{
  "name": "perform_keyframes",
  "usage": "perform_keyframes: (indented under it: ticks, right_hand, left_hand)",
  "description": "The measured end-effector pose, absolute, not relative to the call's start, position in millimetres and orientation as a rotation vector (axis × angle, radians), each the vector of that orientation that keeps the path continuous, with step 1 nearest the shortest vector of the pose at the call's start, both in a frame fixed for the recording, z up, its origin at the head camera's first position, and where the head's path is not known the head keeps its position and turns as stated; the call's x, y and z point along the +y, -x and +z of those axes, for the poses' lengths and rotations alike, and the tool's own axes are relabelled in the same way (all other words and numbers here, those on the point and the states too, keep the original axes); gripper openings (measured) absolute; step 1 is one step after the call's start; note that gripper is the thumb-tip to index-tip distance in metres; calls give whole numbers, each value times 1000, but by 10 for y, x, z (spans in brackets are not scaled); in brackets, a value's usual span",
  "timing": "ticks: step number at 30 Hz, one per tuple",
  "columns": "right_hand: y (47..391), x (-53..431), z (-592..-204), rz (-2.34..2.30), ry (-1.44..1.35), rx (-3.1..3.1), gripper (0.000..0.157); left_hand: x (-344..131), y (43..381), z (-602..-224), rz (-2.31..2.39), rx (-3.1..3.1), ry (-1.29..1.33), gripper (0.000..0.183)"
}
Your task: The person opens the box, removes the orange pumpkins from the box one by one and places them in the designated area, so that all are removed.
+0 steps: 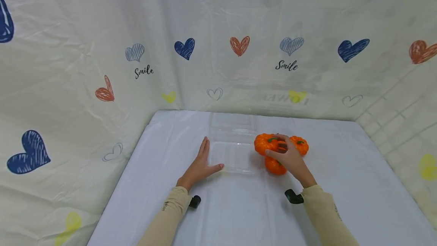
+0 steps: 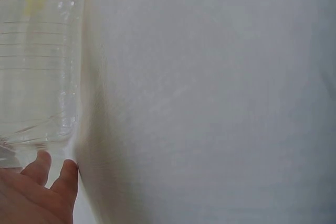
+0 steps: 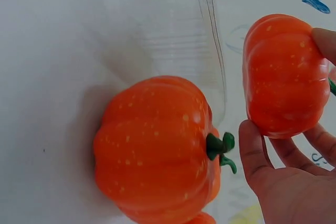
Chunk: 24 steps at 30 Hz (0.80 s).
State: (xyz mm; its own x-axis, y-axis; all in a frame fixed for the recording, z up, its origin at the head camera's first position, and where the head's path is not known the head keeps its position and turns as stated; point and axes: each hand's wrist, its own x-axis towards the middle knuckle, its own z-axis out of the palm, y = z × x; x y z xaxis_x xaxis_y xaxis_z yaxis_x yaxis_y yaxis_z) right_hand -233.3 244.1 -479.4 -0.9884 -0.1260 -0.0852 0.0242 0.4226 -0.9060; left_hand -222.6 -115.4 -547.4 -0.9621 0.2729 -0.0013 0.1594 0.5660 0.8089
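Note:
A clear plastic hinged container [image 1: 229,158] lies with its lid [image 1: 232,121] folded back toward the wall. My left hand [image 1: 200,165] is at its left near corner, fingers straight and thumb spread along the front edge; fingertips meet the rim in the left wrist view. My right hand [image 1: 291,159] grips a small orange pumpkin [image 3: 286,77] with a green stem between thumb and fingers, lifted beside the container's right side. Below it sits another orange pumpkin [image 1: 275,167], large in the right wrist view. A further pumpkin [image 1: 301,145] stands right of the hand, and the hand partly hides more orange.
A white cloth covers the table [image 1: 348,185]. Behind and at the sides hangs a pale curtain [image 1: 218,71] printed with hearts. Dark wrist-camera mounts [image 1: 294,196] stick out from both sleeves.

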Motion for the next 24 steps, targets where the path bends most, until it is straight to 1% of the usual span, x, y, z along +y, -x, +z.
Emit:
perform_keyframes:
  ticks: [6, 13, 20, 24]
  right_hand:
    - [2297, 2536, -4738, -1583, 49, 2560, 90]
    - [2247, 2715, -4760, -1595, 65, 2611, 88]
    - [2207, 2936, -4773, -1564, 77, 2690, 83]
    - [2181, 3037, -4757, -1554, 70, 2705, 83]
  left_hand:
    - [-1151, 2228, -5485, 1360, 2669, -369, 119]
    - [-1152, 2227, -5481, 1365, 2673, -365, 119]
    - [-1147, 2227, -5485, 1366, 2662, -376, 120]
    - [-1144, 2229, -5487, 1366, 2667, -371, 120]
